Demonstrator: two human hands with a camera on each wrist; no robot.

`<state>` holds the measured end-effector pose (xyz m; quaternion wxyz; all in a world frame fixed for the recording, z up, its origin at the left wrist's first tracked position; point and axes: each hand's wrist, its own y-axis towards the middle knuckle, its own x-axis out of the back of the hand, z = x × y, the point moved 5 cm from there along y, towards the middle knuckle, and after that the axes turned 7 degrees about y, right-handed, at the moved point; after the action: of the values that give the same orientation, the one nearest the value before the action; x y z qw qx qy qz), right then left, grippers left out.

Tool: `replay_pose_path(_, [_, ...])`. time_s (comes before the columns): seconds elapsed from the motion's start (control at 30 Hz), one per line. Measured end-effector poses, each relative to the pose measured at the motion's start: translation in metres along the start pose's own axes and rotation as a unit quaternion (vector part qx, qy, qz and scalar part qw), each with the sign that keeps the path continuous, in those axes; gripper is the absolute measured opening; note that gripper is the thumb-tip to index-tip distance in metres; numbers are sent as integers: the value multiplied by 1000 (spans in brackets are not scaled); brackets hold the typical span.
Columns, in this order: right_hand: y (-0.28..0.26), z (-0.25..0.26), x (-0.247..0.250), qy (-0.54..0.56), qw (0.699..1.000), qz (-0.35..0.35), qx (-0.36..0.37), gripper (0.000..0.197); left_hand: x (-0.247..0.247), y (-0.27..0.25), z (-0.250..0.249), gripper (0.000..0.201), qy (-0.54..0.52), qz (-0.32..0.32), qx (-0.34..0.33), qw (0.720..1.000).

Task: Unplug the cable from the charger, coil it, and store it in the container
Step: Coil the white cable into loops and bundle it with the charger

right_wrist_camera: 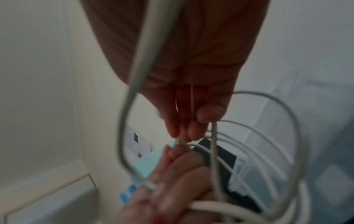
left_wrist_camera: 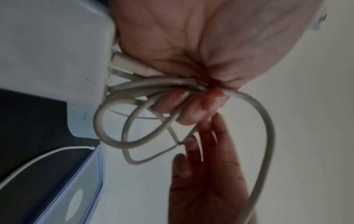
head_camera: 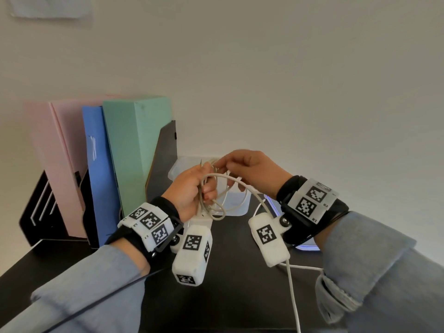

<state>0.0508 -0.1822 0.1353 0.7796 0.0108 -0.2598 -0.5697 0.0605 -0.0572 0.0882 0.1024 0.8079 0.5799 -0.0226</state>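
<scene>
A white cable [head_camera: 217, 209] hangs in several loose loops above the desk. My left hand [head_camera: 200, 188] grips the bundled loops in its curled fingers; the left wrist view shows the cable [left_wrist_camera: 114, 136] bunched under the left hand [left_wrist_camera: 191, 106], with a plug end beside the palm. My right hand [head_camera: 229, 169] is just right of it and pinches a strand at the top of the coil. In the right wrist view the right hand [right_wrist_camera: 184, 133] has its fingertips closed on a strand of the cable [right_wrist_camera: 268, 133]. A translucent container [head_camera: 177, 170] stands behind and below both hands. No charger is identifiable.
Pink [head_camera: 62, 164], blue [head_camera: 98, 176] and green [head_camera: 134, 152] folders stand in a black file holder [head_camera: 165, 159] at the left. A blue-rimmed lid [head_camera: 307, 248] lies under my right wrist on the dark desk [head_camera: 235, 272]. A thin white lead [head_camera: 294, 304] runs toward the front edge.
</scene>
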Motion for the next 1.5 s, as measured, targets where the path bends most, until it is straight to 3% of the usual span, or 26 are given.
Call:
replay_pose_path(0.07, [-1,-3,-3,-102,994,41,13,22,3,0,2,36,-25,-8,11,1000])
replay_pose_path(0.2, [-5,-9,-7,-284,952,106,32,24,11,1,7,33,-101,-16,46,994])
replay_pose_path(0.33, [-2,-20,0,-294,952,76,34,15,14,3,6,34,-137,14,59,989])
replay_pose_path(0.47, [-6,-29,7,-309,948,77,4,26,17,3,8,35,-139,26,73,987])
replay_pose_path(0.57, [-8,-26,10,-246,967,55,15,27,19,2,11,36,-138,25,87,986])
replay_pose_path(0.67, [-5,-27,21,-44,999,-4,16,36,19,2,10,38,-152,37,96,983])
replay_pose_path(0.77, [-4,-35,29,111,992,-66,-4,40,18,2,8,38,-149,41,91,984])
replay_pose_path(0.9, [0,-41,30,87,990,-106,-30,34,16,3,11,36,-160,33,90,982])
replay_pose_path(1.0, [1,-35,21,-27,998,-64,-13,24,20,5,13,36,-178,4,84,980])
replay_pose_path(1.07, [-2,-26,14,-39,999,-29,5,6,25,7,12,35,-197,-17,75,977])
replay_pose_path(1.17, [-8,-16,7,-94,995,27,33,42,30,10,11,36,-217,-41,76,972])
replay_pose_path(1.27, [-13,-15,-6,-264,958,108,7,70,32,13,9,38,-218,-55,74,972])
replay_pose_path(1.37, [-17,-16,-16,-363,922,135,6,63,31,15,10,41,-223,-54,81,970])
replay_pose_path(1.5, [-20,-11,-26,-313,937,156,2,58,31,17,14,41,-224,-46,87,970])
